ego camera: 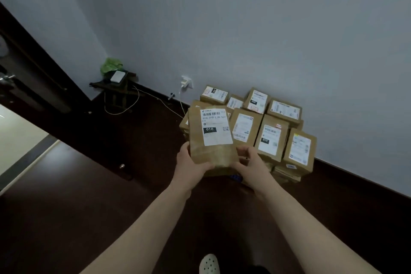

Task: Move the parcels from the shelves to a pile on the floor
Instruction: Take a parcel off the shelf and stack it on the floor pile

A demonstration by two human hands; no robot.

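Head view | left hand (191,163) and right hand (250,162) both gripped one parcel (211,138) by its near end, held above the pile's (264,131) near-left edge | pile stood on the floor (93,207) against the wall (many parcels already stacked) | shelves not visible, remainder unknown; this parcel not yet set down.
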